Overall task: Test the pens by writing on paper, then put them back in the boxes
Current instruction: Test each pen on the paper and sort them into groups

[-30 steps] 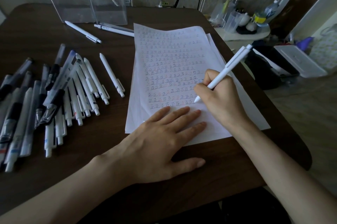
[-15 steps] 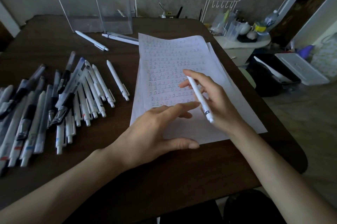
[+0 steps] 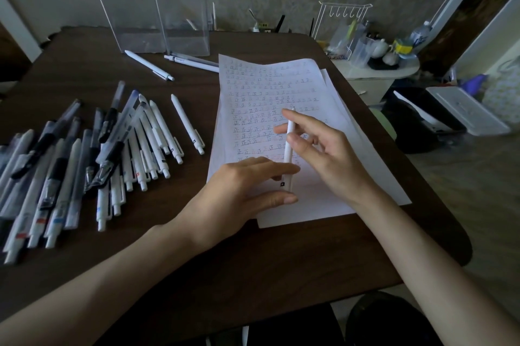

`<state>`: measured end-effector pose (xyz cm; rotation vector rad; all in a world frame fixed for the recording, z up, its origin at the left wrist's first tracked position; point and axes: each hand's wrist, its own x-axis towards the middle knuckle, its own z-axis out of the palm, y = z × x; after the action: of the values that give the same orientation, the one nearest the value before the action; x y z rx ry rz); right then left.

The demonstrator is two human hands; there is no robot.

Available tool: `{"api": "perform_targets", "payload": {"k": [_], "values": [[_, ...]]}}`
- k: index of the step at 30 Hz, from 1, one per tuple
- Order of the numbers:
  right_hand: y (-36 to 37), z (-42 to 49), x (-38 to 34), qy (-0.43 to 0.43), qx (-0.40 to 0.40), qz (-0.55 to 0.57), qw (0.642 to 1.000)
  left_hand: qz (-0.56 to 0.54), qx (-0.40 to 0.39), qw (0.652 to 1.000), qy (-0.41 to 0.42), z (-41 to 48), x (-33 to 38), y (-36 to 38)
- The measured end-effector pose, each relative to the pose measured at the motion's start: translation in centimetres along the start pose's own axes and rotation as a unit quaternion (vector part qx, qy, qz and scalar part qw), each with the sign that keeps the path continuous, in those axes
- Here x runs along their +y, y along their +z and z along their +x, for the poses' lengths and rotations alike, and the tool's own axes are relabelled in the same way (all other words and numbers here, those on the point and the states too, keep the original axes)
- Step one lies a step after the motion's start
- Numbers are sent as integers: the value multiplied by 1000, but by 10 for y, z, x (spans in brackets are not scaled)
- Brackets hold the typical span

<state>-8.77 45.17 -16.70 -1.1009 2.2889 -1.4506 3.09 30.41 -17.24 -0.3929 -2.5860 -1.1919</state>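
My right hand (image 3: 323, 154) pinches a white pen (image 3: 288, 148) between thumb and fingers above the paper (image 3: 253, 87), tip pointing away from me, clicker end near my left hand. My left hand (image 3: 242, 191) hovers over the paper's lower left corner with fingers straight, its index finger touching the pen's lower end. The paper is covered in rows of small written marks. A heap of white and dark pens (image 3: 84, 162) lies on the left of the table. Two clear plastic boxes (image 3: 174, 2) stand at the back.
One white pen (image 3: 187, 123) lies alone between heap and paper; others (image 3: 149, 65) lie in front of the boxes. The dark wooden table (image 3: 253, 255) ends at the right, where a small side table with a wire rack (image 3: 342, 27) and bottles stands.
My right hand stopped writing, lifted the pen off the paper and turned it end over end so the tip points away. My left hand rose from the paper and reached the pen's end.
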Motion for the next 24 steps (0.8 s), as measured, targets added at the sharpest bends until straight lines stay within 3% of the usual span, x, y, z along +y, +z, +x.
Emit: {"api": "perform_targets", "payload": {"k": [6,10,14,19,24], "values": [[2,0,-1,-3,-1,9,1000,76,22,997,18,0,-3,-3],[3,0,-3,15,-23,12,1000,177,88,977,-75,3,-14,-17],[5,5,-1,33,-64,-65,995,267,144,939,-161,0,-29,-41],[14,38,-19,14,-73,-140,987,352,152,893,-236,-3,-37,-59],[53,124,-34,-10,-65,-148,987,392,140,869,-269,-5,-45,-64]]}}
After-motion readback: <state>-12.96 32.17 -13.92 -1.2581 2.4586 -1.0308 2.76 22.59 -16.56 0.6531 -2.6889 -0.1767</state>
